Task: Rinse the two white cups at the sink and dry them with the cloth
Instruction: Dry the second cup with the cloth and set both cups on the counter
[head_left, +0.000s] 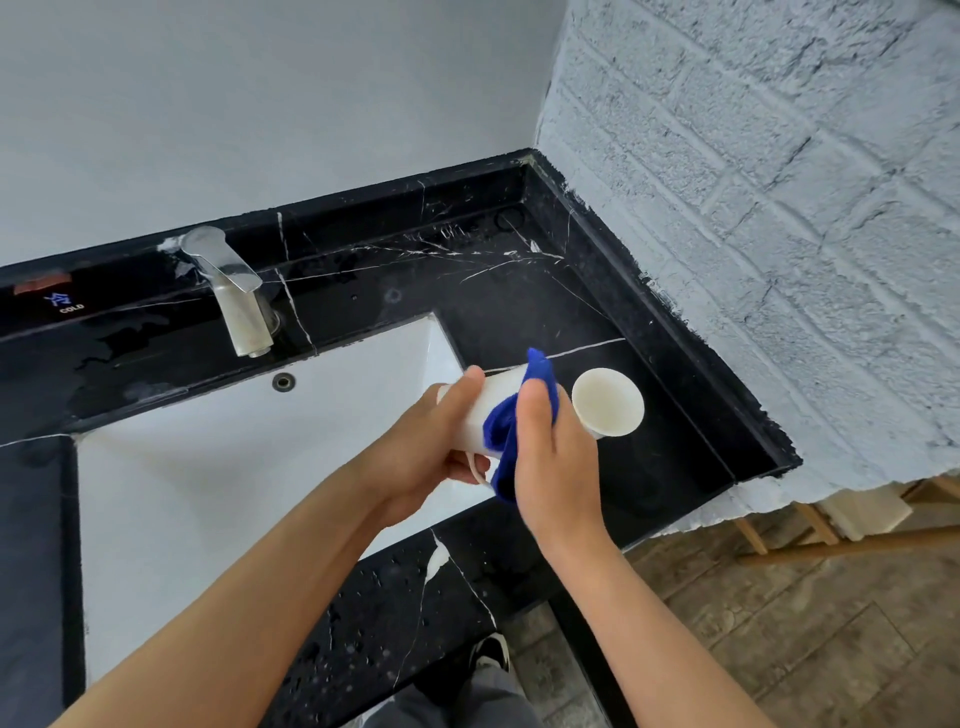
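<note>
The person's two forearms reach in from the bottom edge over the black marble desk (519, 312) and the white sink (208, 493). The left hand (436, 457) wraps around a plain white cup (493, 410), held on its side above the sink's right rim, its long axis level and its mouth facing right. The right hand (550, 457) pinches a blue cloth (540, 379) against that mouth. A second white cup (608, 400) stands on the desk just beyond, mouth tipped toward the camera.
</note>
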